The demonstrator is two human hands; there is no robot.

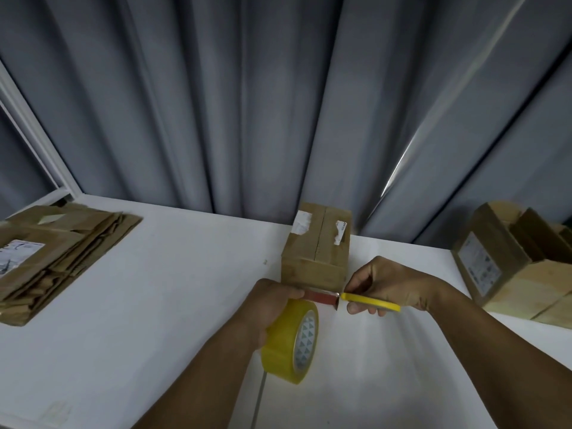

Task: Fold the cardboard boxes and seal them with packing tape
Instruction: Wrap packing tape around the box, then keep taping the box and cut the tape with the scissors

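A small folded cardboard box stands on the white table, its top flaps closed and marked with torn white labels. In front of it my left hand grips a roll of yellowish packing tape, with a short reddish strip of tape pulled out to the right. My right hand holds a yellow utility knife, its tip at the free end of the strip, just before the box's near face.
A stack of flattened cardboard boxes lies at the table's left. An open cardboard box sits at the right edge. Grey curtains hang behind the table. A seam runs down the tabletop near me.
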